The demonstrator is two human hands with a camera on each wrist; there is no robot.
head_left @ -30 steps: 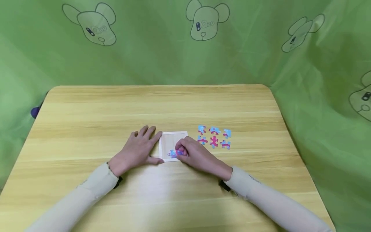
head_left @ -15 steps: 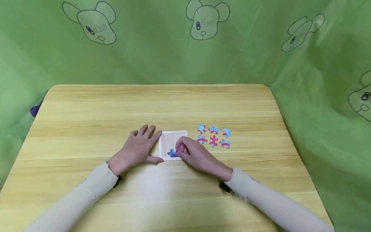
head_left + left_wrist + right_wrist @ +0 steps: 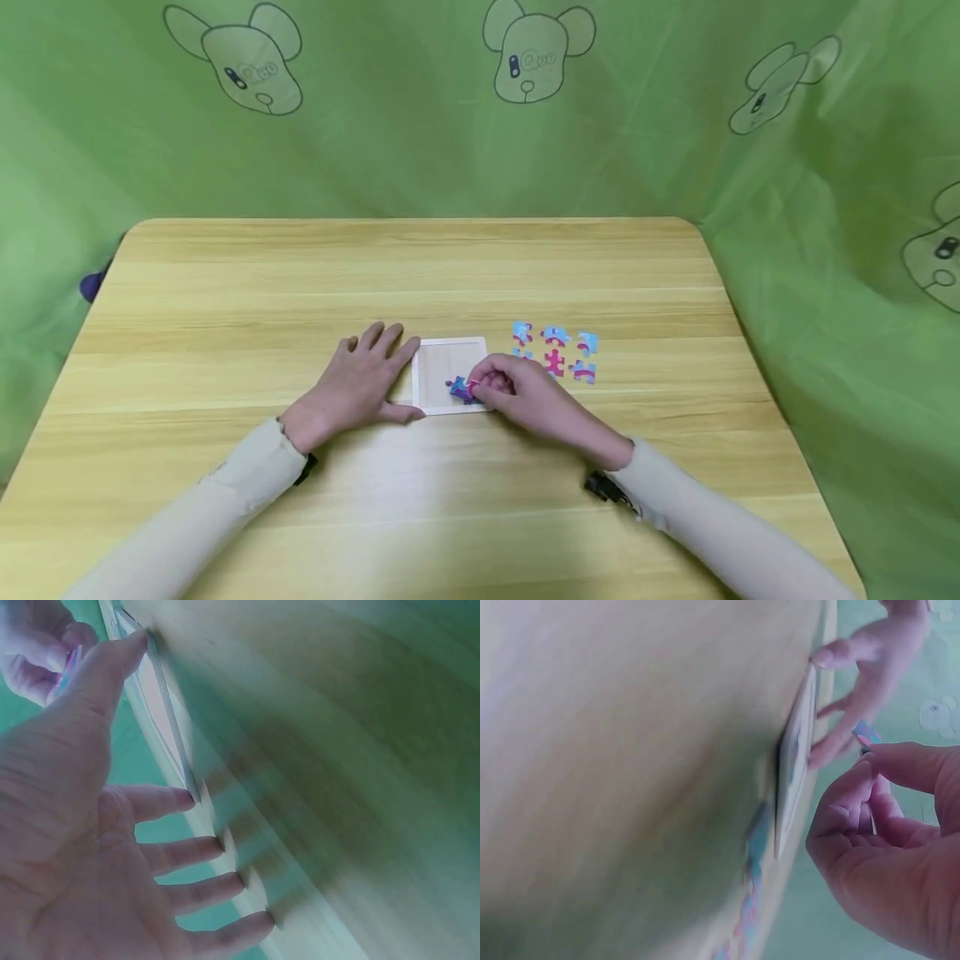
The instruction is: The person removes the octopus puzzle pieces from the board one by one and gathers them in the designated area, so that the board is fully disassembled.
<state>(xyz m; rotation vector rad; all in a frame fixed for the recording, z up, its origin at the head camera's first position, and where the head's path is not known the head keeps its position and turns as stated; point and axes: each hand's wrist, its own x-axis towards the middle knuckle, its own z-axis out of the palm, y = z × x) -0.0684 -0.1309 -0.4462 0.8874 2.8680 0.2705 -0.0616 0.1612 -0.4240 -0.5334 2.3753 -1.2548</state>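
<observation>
My right hand (image 3: 525,392) pinches a blue, purple and pink jigsaw puzzle piece (image 3: 461,390) between thumb and index finger. In the right wrist view the jigsaw puzzle piece (image 3: 867,733) is raised off the shallow square puzzle tray, and the fingers hide part of it. That tray (image 3: 450,341) has a pale rim and a bare wooden floor in view. My left hand (image 3: 356,387) is spread at the tray's left side, thumb and index fingertip against its rim. In the left wrist view, the left hand's other fingertips (image 3: 262,924) reach down to the tabletop.
Several loose blue and pink jigsaw pieces (image 3: 553,363) lie in two rows right of the tray, one partly hidden by my right hand. The wooden table (image 3: 420,275) has green cloth (image 3: 420,150) with mouse-head drawings behind it and at its sides.
My right hand has shifted slightly right and lifted the puzzle piece from the tray's lower edge, turning it at a slant. The left hand stays in place.
</observation>
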